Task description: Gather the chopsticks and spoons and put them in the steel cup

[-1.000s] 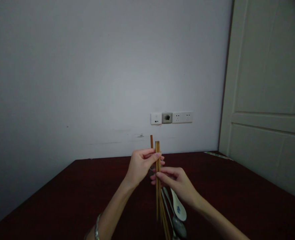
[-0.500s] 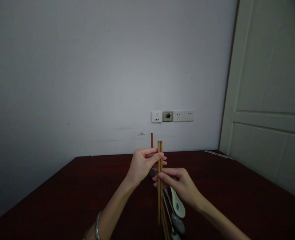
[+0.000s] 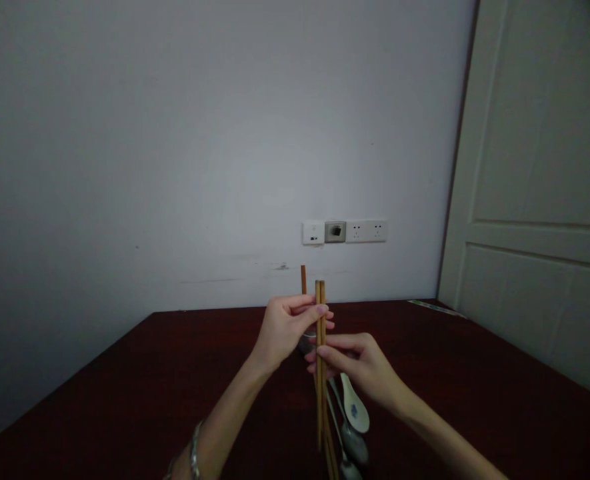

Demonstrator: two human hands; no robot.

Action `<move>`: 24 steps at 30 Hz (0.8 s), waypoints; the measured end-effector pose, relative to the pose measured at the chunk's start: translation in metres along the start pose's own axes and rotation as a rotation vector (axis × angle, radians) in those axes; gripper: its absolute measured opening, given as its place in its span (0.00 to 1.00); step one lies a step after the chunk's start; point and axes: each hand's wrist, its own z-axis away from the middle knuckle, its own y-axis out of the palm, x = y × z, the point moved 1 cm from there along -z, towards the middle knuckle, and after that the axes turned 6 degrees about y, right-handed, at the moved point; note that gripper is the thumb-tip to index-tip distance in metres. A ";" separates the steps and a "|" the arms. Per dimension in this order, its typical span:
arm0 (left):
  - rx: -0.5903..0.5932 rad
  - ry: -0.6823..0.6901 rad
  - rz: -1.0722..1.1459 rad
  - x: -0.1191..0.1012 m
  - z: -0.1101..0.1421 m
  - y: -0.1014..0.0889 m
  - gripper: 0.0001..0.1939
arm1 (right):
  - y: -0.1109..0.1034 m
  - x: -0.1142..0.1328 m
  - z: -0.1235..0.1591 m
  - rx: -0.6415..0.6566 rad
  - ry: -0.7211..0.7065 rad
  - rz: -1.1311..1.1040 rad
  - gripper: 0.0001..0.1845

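Note:
A pair of light wooden chopsticks (image 3: 319, 400) stands upright, side by side, between my two hands. My left hand (image 3: 289, 327) pinches them near the top, thumb in front. Lower down, my right hand (image 3: 357, 363) grips the same pair between thumb and fingers. Behind my left hand, a reddish-brown stick (image 3: 303, 279) pokes up out of a partly hidden dark container (image 3: 305, 344). Below the hands lie a white spoon with a blue mark (image 3: 355, 410), a metal spoon (image 3: 355, 447), another metal spoon (image 3: 349, 471) and more wooden chopsticks (image 3: 330, 453).
The dark red table (image 3: 175, 400) reaches back to a pale wall with sockets (image 3: 367, 231). At its far right lies a flat, thin strip (image 3: 437, 308). A white panelled door (image 3: 539, 200) stands along the right side.
Almost nothing differs. Both hands keep their grip on the chopsticks, and the view has shifted very slightly.

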 end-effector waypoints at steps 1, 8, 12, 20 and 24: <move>-0.001 0.001 0.003 0.000 0.000 0.000 0.13 | 0.000 -0.001 0.000 0.009 0.008 -0.012 0.19; -0.006 -0.009 0.003 -0.002 0.001 0.000 0.15 | -0.001 -0.002 0.000 0.029 0.029 -0.050 0.19; -0.003 -0.009 -0.006 -0.001 0.001 0.000 0.15 | -0.001 -0.002 0.000 0.039 0.029 -0.042 0.18; 0.007 -0.009 -0.031 0.001 -0.001 -0.001 0.15 | -0.002 -0.003 -0.002 0.050 0.044 -0.056 0.19; 0.007 -0.008 -0.031 0.001 -0.001 -0.001 0.15 | -0.003 -0.002 -0.001 0.056 0.044 -0.037 0.19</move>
